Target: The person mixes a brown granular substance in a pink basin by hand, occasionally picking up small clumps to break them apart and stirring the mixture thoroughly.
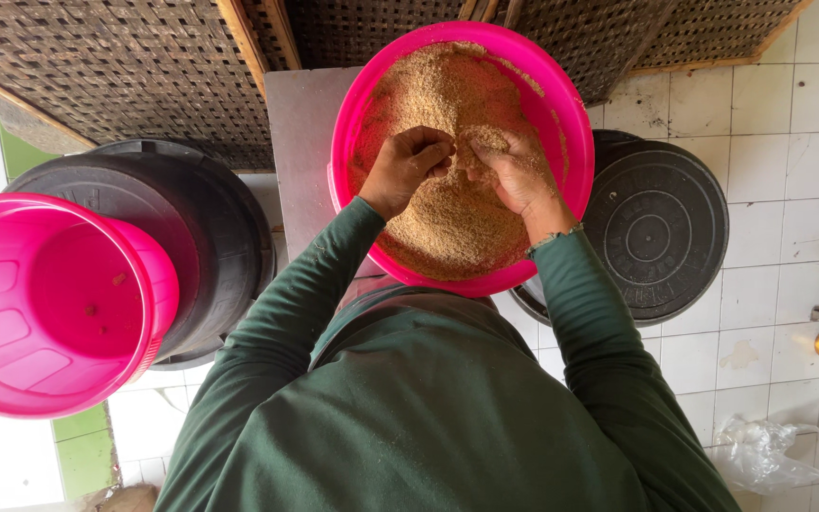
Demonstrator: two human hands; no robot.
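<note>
hands meet over the middle of the pink basin (pixel 561 114), which sits on a grey stand with brown, bran-like meal (pixel 447 218) heaped inside it almost to the rim. our left hand (pixel 408 169) is curled into a loose fist, knuckles up, clenched on a pinch of that meal; our right hand (pixel 516 169) lies just beside it, fingers bent inward and pressing a small clump, so both are grasping meal rather than lying slack. to rub it well, we judge it best to keep the hands low over the heap, so crumbs fall back inside the basin, and to work from the edges toward the centre so no lumps hide near the wall. both forearms, in dark green sleeves (pixel 296 313), slope in from either side of the basin, wrists bent down. left of the basin a second pink tub (pixel 11 313) leans empty against a black round lid (pixel 210 228); right of the basin another black lid (pixel 661 237) rests on the white tiled floor (pixel 779 142).
</note>
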